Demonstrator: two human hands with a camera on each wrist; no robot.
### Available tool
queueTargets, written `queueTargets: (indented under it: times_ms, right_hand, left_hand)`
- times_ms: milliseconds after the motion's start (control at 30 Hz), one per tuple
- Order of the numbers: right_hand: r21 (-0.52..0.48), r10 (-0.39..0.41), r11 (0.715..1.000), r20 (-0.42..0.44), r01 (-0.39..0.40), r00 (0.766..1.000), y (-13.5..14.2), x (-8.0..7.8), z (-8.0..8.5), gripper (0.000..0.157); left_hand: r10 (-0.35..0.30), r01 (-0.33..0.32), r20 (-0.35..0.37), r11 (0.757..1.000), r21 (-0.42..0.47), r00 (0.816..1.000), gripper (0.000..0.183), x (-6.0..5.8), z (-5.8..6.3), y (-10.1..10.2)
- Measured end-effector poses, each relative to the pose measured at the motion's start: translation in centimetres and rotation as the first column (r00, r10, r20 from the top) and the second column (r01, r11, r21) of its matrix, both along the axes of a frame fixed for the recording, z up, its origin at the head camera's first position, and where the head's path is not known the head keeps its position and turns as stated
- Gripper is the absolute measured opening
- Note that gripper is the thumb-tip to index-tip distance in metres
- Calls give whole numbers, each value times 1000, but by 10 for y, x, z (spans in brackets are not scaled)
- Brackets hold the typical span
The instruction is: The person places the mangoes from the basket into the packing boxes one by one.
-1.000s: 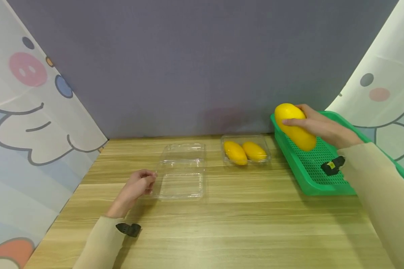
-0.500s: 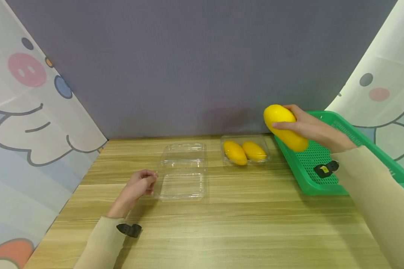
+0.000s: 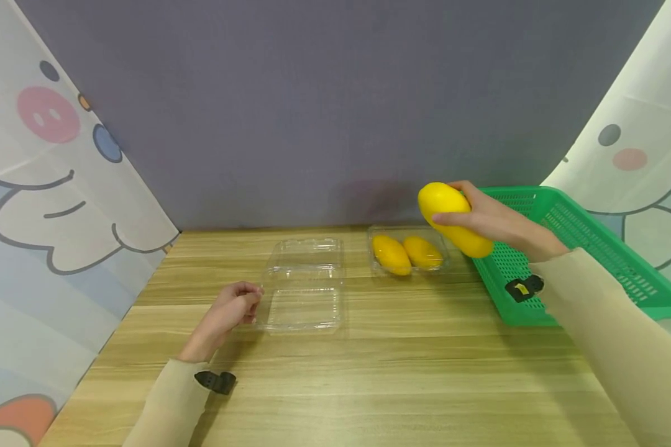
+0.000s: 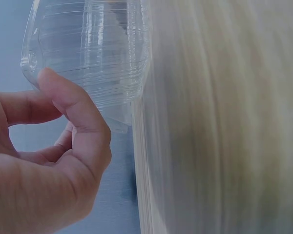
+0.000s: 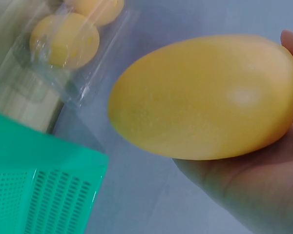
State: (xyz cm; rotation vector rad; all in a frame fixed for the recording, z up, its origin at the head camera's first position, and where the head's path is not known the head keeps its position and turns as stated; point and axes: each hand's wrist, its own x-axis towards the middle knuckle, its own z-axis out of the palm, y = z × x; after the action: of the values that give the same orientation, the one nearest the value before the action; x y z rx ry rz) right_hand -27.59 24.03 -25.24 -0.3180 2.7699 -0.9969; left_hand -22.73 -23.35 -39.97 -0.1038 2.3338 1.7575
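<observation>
A yellow mango [image 3: 442,198] is gripped in my right hand [image 3: 497,217], raised above the left edge of the green basket. The right wrist view shows the mango [image 5: 200,97] lengthwise, thumb and fingers around one end. My left hand [image 3: 232,313] pinches the left rim of an opened clear plastic clamshell box [image 3: 304,307], which lies flat with nothing inside. Up close in the left wrist view, the thumb and a finger meet at the corner of the box [image 4: 88,58]. A second clear box [image 3: 444,239] holds two mangoes [image 3: 391,254] side by side.
At the right stands a green perforated basket [image 3: 492,295], partly covered by the right arm. A grey partition [image 3: 313,124] rises behind the wooden table [image 3: 369,391]. Cartoon-printed sheets [image 3: 632,161] flank both sides.
My right hand has carried the mango left, from over the basket toward the box with two mangoes. The left hand and the opened box stay where they were.
</observation>
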Motion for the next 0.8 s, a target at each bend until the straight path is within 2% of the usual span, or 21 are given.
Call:
queueTargets:
  times_ms: [267,567,800]
  right_hand:
    - [-23,20,1000,-9,-20,1000,-16,3,-4,91]
    - [-65,90,994,-23,-91,996,-35,10,-7,90]
    - [-33,94,995,-41,-95,995,-49,14,-12,90]
  left_hand:
    - [-11,11,-11,1000,-1,1000,32,1,0,0]
    - [-9,9,-15,1000,-6,1000,31,1,-2,1]
    - [-13,13,-24,1000,3,1000,32,1,-2,1]
